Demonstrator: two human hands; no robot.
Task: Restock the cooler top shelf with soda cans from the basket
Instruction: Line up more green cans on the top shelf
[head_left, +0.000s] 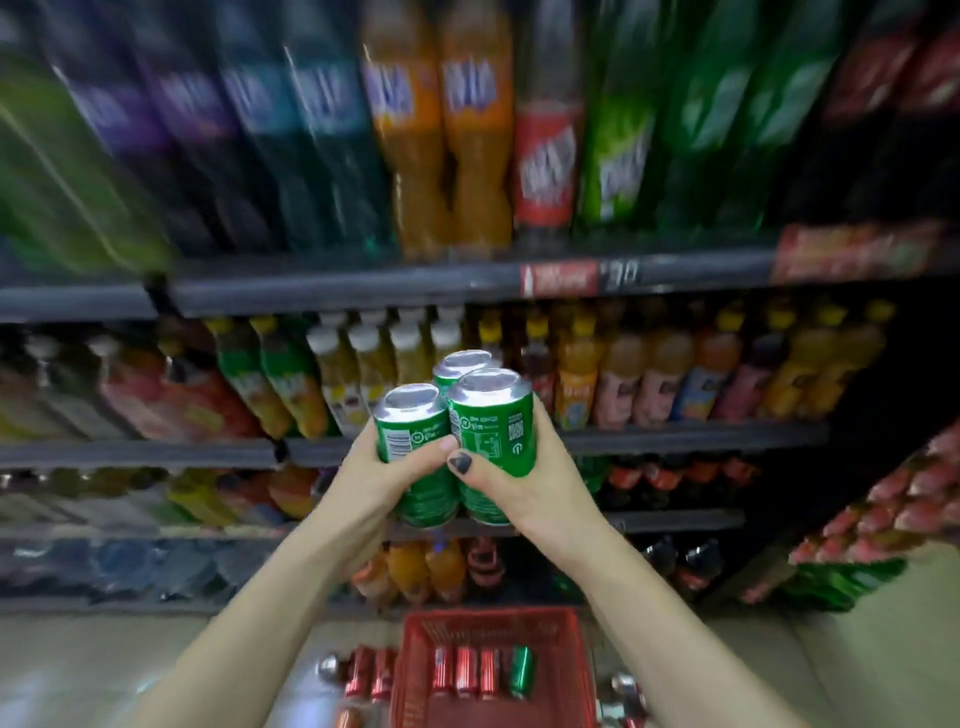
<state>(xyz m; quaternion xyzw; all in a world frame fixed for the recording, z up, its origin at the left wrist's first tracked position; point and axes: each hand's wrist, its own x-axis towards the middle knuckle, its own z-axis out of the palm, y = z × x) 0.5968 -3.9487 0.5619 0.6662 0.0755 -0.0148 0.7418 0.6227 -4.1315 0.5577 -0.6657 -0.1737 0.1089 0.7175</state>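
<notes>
Both hands are engaged: the left hand (371, 480) grips one green soda can (410, 431), and the right hand (511, 480) grips a second green can (493, 421), with a third green can (460, 366) pressed behind and between them, all three upright and touching. The cluster is held in front of the shelves of bottles (467, 156), which are blurred. Below, the red basket (582, 670) sits on the floor, holding red cans (466, 670) and one green can (521, 670) lying flat; more red cans (370, 673) lie just left of it.
</notes>
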